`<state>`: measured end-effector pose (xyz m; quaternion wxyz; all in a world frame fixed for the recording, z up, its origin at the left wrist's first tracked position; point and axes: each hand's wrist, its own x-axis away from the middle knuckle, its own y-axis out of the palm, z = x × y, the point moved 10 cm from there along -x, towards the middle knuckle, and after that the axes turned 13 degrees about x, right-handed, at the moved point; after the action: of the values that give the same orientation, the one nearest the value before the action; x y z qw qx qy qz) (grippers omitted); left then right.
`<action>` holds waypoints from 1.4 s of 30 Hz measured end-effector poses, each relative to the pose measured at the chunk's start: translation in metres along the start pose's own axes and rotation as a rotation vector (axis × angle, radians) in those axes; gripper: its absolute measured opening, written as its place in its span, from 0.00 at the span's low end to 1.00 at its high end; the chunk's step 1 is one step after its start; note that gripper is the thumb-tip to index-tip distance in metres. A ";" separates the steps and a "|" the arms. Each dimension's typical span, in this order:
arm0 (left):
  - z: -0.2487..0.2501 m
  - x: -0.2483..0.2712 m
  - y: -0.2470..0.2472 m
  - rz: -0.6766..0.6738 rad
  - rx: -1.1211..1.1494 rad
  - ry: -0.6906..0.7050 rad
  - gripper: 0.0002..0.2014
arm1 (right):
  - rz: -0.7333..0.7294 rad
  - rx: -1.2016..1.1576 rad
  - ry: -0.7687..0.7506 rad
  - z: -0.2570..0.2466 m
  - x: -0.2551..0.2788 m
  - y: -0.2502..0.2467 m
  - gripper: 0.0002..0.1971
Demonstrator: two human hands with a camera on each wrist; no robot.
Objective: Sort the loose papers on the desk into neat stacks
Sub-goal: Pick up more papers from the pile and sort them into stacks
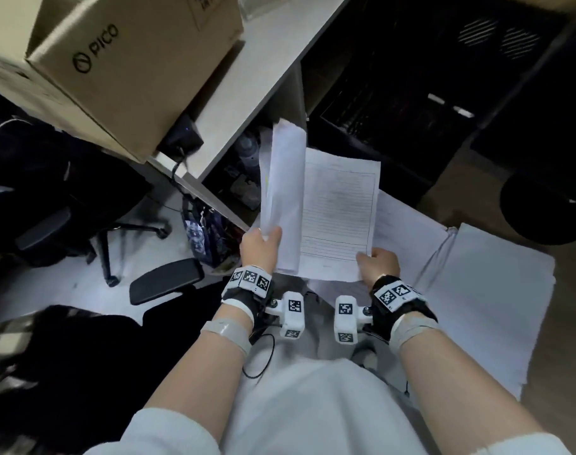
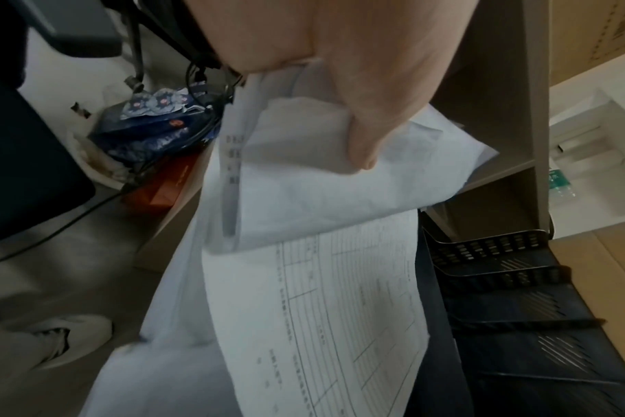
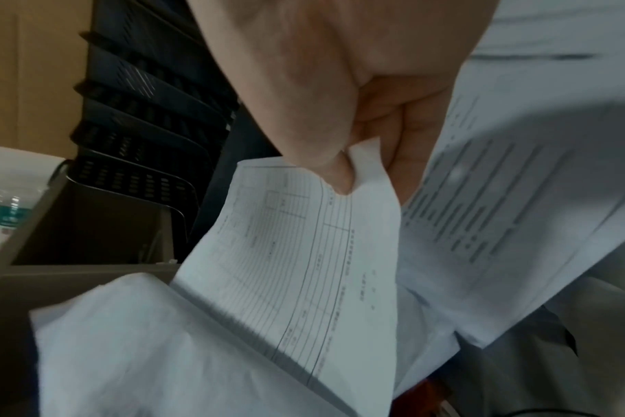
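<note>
Now | left hand (image 1: 261, 246) clamps paper bundle (image 1: 285, 192), right hand (image 1: 378, 262) pinches ruled form sheet (image 1: 340, 218) mid-frame | square your edges before stacking.

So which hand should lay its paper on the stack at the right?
Right, probably. The right hand pinches a single lined sheet nearest the stack, while the left hand grips a bundle on the far side.

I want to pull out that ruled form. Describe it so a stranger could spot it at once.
Start at the person's lap, where both hands hold papers. The right hand pinches one flat sheet, the ruled form, by its near corner. Unlike the curled bundle in the left hand, it faces up, showing a lined table.
</note>
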<state>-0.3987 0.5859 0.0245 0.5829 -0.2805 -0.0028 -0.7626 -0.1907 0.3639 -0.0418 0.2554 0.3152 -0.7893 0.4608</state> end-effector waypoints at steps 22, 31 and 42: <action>-0.006 -0.076 0.000 -0.163 0.075 -0.091 0.11 | -0.100 -0.069 0.173 -0.040 -0.033 0.102 0.10; 0.004 -0.043 0.023 -0.214 0.071 -0.098 0.28 | -0.086 -0.298 -0.083 -0.067 -0.004 0.058 0.30; 0.002 0.076 0.109 -0.503 0.069 0.032 0.14 | -0.198 -0.465 -0.301 -0.019 0.065 -0.019 0.37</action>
<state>-0.3135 0.4845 0.0235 0.3840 -0.2387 -0.0894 -0.8875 -0.2181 0.3563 0.0230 0.2447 0.3886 -0.8681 0.1886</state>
